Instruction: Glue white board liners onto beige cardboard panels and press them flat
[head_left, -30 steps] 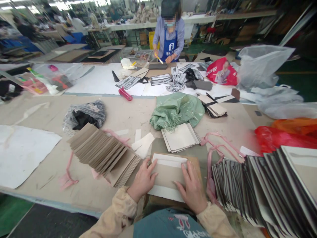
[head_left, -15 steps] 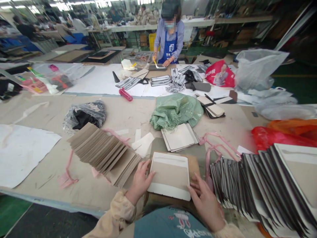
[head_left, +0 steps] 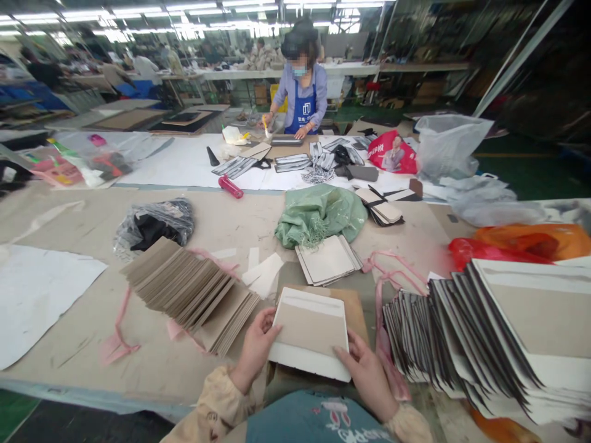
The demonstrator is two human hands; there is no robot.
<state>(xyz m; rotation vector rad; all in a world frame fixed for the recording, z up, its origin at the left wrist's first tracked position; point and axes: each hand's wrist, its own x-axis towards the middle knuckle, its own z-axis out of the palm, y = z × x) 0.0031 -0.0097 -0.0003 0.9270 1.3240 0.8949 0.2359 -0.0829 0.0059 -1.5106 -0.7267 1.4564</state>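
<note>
In front of me is a flat rectangular panel (head_left: 310,329), beige across its middle with white bands along its far and near edges. My left hand (head_left: 257,347) grips its left edge, thumb on top and fingers curled at the side. On the right edge, my right hand (head_left: 367,372) is closed the same way, its thumb over the near corner. Beneath the panel shows a brown board (head_left: 356,311). A leaning row of brown boards (head_left: 184,286) lies beside my left hand. To the right of my right hand stands a thick fanned stack of similar white-and-beige panels (head_left: 545,307) with dark edges.
Beyond the panel lie a small pile of pale cards (head_left: 327,259) and a green cloth bundle (head_left: 321,212). Pink strips (head_left: 120,335) trail beside both stacks. A black-and-clear plastic bundle (head_left: 157,224) sits left. Across the table, a co-worker (head_left: 302,92) in a blue apron holds a brush.
Both hands have closed on the panel's side edges, and it now looks slightly raised and tilted. The view has shifted a little. The co-worker's brush hand has moved left.
</note>
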